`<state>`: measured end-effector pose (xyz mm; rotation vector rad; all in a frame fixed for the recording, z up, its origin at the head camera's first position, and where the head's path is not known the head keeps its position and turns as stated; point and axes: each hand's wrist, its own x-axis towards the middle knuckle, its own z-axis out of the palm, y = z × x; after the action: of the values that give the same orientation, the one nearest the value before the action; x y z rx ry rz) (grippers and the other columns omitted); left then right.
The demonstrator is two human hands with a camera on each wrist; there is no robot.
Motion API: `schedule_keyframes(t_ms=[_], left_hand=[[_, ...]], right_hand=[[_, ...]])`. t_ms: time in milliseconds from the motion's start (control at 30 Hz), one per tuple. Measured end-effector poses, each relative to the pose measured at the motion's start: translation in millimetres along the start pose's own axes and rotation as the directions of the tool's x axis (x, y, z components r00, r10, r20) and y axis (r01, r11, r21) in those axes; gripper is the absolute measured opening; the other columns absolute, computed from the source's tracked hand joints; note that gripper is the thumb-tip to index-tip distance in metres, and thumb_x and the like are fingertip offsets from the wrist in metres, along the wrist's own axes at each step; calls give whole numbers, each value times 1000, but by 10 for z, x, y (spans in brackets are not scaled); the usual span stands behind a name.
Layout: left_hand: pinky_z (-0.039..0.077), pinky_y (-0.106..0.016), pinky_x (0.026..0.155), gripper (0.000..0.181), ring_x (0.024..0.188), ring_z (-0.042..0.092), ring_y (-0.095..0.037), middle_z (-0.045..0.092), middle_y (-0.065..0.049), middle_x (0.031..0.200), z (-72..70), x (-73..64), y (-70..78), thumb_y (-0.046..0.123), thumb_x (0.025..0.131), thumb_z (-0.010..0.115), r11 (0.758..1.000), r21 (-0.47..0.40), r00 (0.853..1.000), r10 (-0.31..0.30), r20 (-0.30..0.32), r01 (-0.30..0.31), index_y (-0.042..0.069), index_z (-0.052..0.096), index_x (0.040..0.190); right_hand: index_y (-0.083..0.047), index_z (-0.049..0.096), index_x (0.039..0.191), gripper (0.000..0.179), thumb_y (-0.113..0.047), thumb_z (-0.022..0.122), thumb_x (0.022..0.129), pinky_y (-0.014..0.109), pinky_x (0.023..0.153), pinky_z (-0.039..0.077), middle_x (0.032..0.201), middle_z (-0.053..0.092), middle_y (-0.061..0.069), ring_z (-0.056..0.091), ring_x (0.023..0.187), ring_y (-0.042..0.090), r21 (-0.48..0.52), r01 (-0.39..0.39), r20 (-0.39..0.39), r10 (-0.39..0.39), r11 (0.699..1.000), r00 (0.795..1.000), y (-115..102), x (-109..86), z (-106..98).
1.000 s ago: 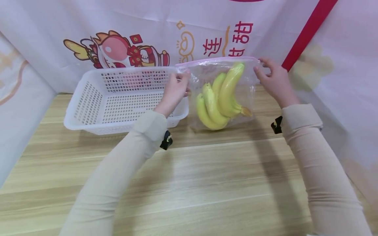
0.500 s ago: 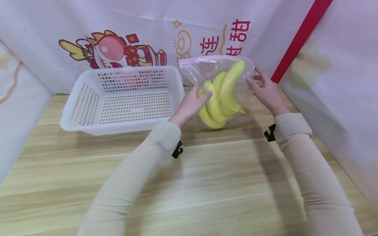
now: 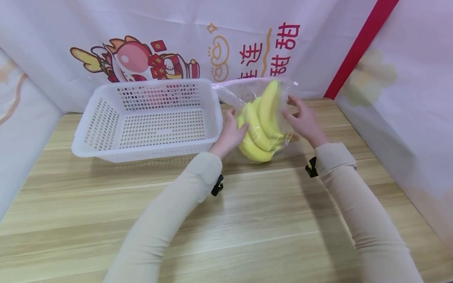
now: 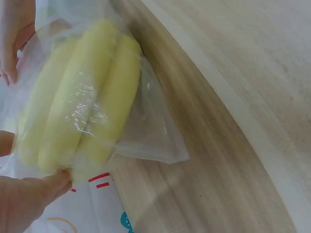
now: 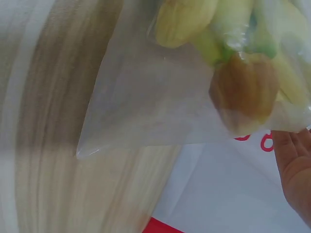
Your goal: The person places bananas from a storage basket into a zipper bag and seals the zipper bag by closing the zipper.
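A clear zip bag [image 3: 230, 91] with a pink top strip stands on the wooden table, holding a bunch of yellow bananas [image 3: 262, 127]. The bananas' brown stem end [image 5: 243, 92] shows through the plastic in the right wrist view. My left hand [image 3: 231, 133] grips the bag's left side, its thumb [image 4: 56, 187] across the front over the bananas. On the other side, my right hand [image 3: 306, 120] has its fingers extended at the bag's right side; the fingers [image 5: 286, 148] lie close against the plastic in the right wrist view.
A white perforated plastic basket [image 3: 145, 148] stands immediately left of the bag, with nothing in it. Behind them hangs a white printed cloth [image 3: 184, 31] with red characters, and another cloth wall [image 3: 407, 118] borders the table [image 3: 255, 220] on the right.
Both hands have left the bag's top corners and come down to its sides. The bag's top has dropped, the plastic has drawn in around the bananas, and my right hand has moved left.
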<state>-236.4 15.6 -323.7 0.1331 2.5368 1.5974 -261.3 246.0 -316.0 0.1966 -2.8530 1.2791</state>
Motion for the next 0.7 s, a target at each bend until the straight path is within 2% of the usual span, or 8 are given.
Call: schedule_keyframes(t_ms=[133, 233, 367, 533, 633, 700], left_hand=[[25, -40, 121, 57, 142, 30, -34, 27, -25, 152, 21, 4, -24, 18, 99, 47, 1000, 18, 1000, 0, -7, 0, 1, 17, 145], [24, -41, 121, 55, 142, 30, -34, 26, -25, 152, 29, 8, -30, 19, 101, 43, 998, 54, 1000, 16, -4, -16, 0, 17, 146], [21, -44, 121, 68, 146, 21, -34, 17, -23, 157, 34, 10, -52, 25, 99, 46, 992, 121, 999, 39, 13, -41, 6, 8, 153], [9, -53, 121, 89, 149, -2, -37, -5, -20, 161, 32, -8, -108, 33, 94, 56, 985, 166, 998, 27, 64, -37, 20, -10, 154], [8, -51, 121, 96, 149, -5, -37, -10, -22, 160, 24, -32, -132, 34, 92, 58, 988, 153, 995, -12, 94, -3, 16, -13, 153], [13, -47, 122, 96, 149, 3, -37, -6, -25, 159, 14, -52, -142, 34, 92, 58, 990, 138, 992, -45, 115, 29, 10, -12, 153]], right_hand=[[-6, 27, 149, 58, -23, 49, 99, 51, 103, 45, 153, 33, 18, 52, 120, 44, 25, 11, 17, -11, 1000, 1000, 49, -4, 45], [-5, 28, 148, 57, -23, 50, 99, 51, 106, 43, 154, 32, 18, 49, 124, 44, 41, 7, 30, -8, 999, 1000, 61, -16, 51], [-3, 29, 146, 57, -28, 50, 98, 53, 109, 40, 154, 30, 19, 45, 129, 44, 27, -9, 55, 7, 1000, 998, 75, -33, 35], [-4, 36, 143, 51, -27, 48, 99, 55, 107, 41, 153, 32, 19, 43, 132, 44, 2, -29, 86, 28, 1000, 996, 128, -62, -11], [-7, 40, 142, 49, -29, 47, 100, 56, 103, 44, 149, 38, 20, 45, 131, 43, -16, -38, 82, 39, 999, 996, 164, -91, -38], [-7, 43, 142, 49, -31, 47, 99, 55, 99, 46, 144, 43, 22, 48, 128, 42, -32, -41, 78, 43, 999, 996, 178, -108, -48]])
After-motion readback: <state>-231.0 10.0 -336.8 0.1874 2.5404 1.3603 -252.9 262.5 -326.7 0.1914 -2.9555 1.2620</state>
